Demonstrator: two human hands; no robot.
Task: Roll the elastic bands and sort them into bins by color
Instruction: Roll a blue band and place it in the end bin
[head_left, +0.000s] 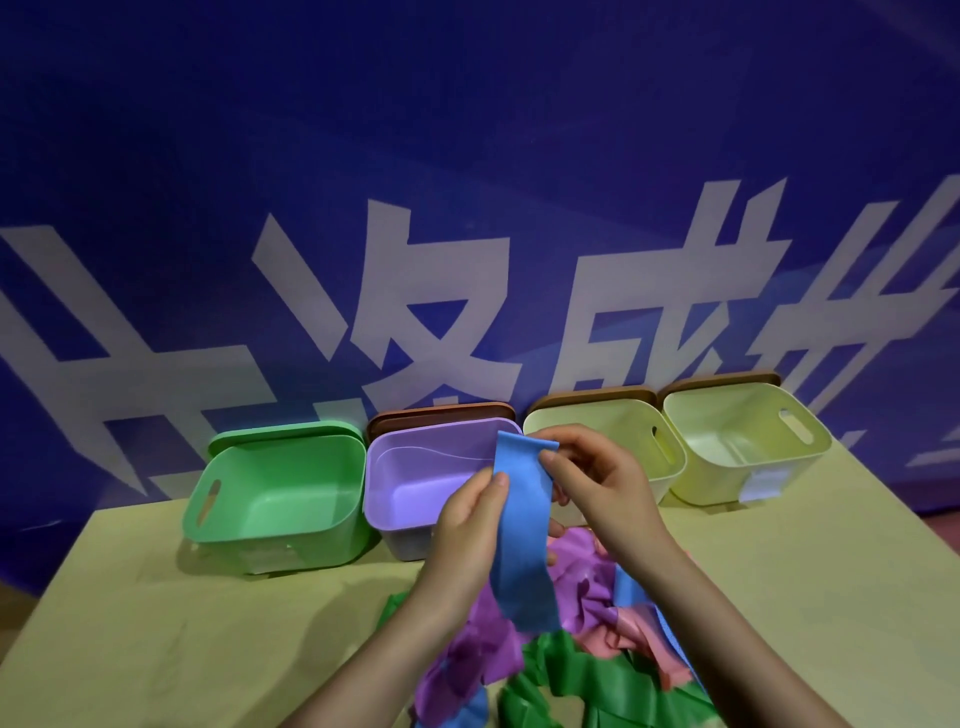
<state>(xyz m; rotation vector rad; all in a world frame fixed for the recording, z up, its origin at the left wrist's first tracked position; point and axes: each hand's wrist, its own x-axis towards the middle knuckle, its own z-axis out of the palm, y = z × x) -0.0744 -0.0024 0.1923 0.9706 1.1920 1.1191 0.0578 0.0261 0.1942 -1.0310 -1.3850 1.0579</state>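
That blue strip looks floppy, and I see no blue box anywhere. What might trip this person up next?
1. No bin matches: the row shows a green bin, a purple bin and two pale yellow bins, so the blue band may be misplaced.
2. Left hand and right hand only pinch its top; the loose lower end could unroll or slip.
3. That end hangs over the mixed band pile and may snag it.

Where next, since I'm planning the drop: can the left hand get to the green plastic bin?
Probably yes: the green plastic bin stands open-topped just beyond the left hand, nothing between them, though that hand holds the blue elastic band.
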